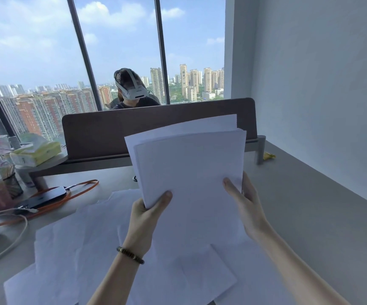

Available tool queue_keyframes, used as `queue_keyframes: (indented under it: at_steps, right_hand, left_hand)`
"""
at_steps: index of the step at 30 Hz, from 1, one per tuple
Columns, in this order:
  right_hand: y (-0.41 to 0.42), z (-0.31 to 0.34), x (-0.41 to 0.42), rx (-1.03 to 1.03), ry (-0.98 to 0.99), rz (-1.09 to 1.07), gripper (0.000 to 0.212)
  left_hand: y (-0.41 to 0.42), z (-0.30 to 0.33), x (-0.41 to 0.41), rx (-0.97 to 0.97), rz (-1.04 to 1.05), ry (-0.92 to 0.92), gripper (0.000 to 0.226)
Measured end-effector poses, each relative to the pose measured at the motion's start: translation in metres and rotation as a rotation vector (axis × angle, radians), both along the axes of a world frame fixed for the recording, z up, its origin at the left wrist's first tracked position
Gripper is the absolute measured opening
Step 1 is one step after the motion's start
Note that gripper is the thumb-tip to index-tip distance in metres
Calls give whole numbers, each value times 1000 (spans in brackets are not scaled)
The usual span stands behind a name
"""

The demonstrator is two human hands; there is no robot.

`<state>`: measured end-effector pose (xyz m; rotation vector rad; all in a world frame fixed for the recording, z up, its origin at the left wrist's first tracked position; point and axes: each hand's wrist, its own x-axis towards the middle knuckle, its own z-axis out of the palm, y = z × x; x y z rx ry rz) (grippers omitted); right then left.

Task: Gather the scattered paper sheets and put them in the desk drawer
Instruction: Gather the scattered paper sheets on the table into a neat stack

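The grey bench fills the lower half of the frame. Loose paper sheets lie spread and overlapping across it, from the lower left to the bottom centre. Above them, at centre frame, a stack of sheets is held upright off the bench, its edges uneven, with one sheet sticking out at the top. Behind it runs a brown divider panel. The left hand grips the stack's lower left corner, thumb on the front and fingers curled behind. The right hand clasps the stack's lower right edge, thumb pressed on the front face, fingers behind the paper. A beaded bracelet circles the left wrist. At the left edge, a dark phone lies on an orange cable.
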<state>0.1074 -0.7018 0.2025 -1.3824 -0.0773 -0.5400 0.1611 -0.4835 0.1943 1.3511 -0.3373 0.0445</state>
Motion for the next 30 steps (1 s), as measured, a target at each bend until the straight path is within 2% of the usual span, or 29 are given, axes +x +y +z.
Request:
queue_keyframes:
  at_steps: [3,6,11,16,21,25,30]
  right_hand:
    - [-5,7,-2,-20,-33,-1,19]
    - [-7,12,-2,-52,-42,2,22]
    - [1,19,-4,-141,-88,22,31]
    - [6,21,-3,-186,-128,-26,45]
    - [-2,25,-3,-134,-110,-2,39]
    - [-13,18,-2,-125,-95,64,37]
    - [-17,-21,5,-146,46,77,34]
  left_hand:
    - [7,2,2,-13,-4,-32,36]
    - [9,4,4,-8,0,-55,44]
    - [1,9,2,-23,0,-76,35]
    - [-8,12,2,-31,91,-121,11]
    - [-9,19,6,-28,104,-177,18]
    - [2,0,13,-47,-23,-58,42]
    - [4,-27,10,103,-125,41,38]
